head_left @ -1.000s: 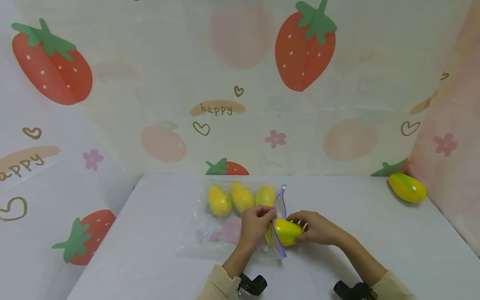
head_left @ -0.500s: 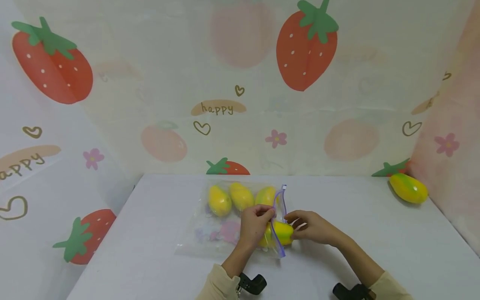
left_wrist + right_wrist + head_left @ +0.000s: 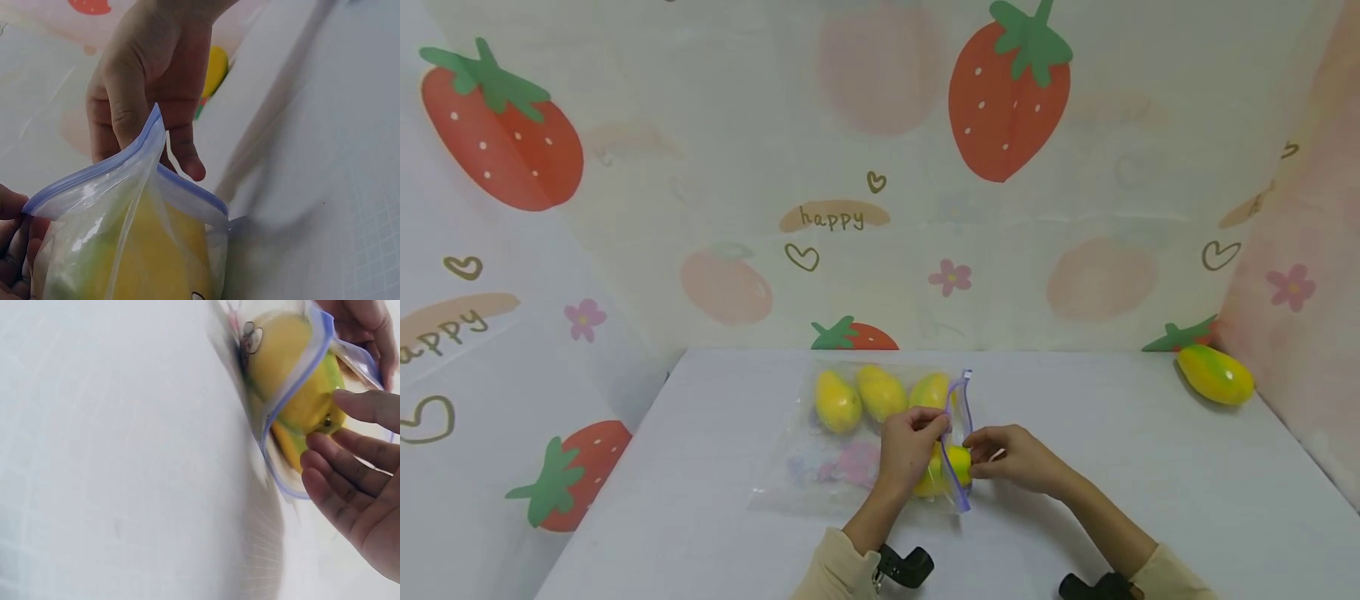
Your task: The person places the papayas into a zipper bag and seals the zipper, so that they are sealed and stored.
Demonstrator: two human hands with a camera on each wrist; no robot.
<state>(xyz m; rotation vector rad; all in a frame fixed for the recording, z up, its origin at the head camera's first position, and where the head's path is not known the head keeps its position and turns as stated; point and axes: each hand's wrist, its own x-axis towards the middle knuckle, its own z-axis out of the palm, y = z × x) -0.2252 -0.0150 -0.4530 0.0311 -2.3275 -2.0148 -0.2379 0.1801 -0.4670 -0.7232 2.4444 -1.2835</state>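
Both your hands at mouth of clear zip bag [image 3: 786,492], which lies on table [image 3: 700,467]. Left hand [image 3: 908,450]: thumb and fingers pinching purple zip edge [image 3: 194,189]. Right hand [image 3: 1018,460]: fingers fairly straight, thumb apart, tips touching end of yellow-green mango [image 3: 320,403]. That mango sits mostly inside bag, end showing past zip edge. Three bagged mangoes [image 3: 882,393] lined up along bag's far side. Loose mango [image 3: 1216,375] near table's far right corner, well apart from you.

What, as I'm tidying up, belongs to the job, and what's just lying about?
In use:
clear plastic bag with purple zip
oval yellow fruits inside
yellow-green oval fruit in its mouth

Apparently lying about:
lone yellow-green oval fruit, far right
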